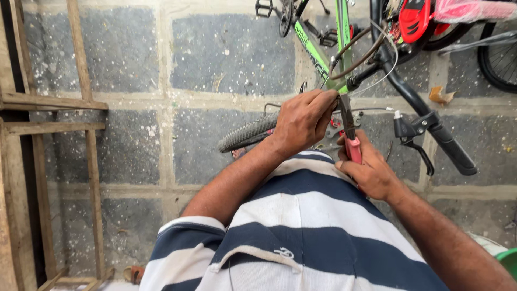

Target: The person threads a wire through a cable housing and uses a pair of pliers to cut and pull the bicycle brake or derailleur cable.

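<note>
Right hand (pixel 371 173) closed around red-handled pliers (pixel 349 132), rigid, gripped low; left hand (pixel 304 119) at 10 o'clock pinching thin, springy brake cable (pixel 377 109) near handlebar (pixel 425 116).

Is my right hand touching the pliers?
Touching: the head view shows the right hand wrapped around the red handles of the pliers.

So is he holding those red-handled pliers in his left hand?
No, the right hand grips the pliers; the left hand holds the green bike's handlebar area.
</note>
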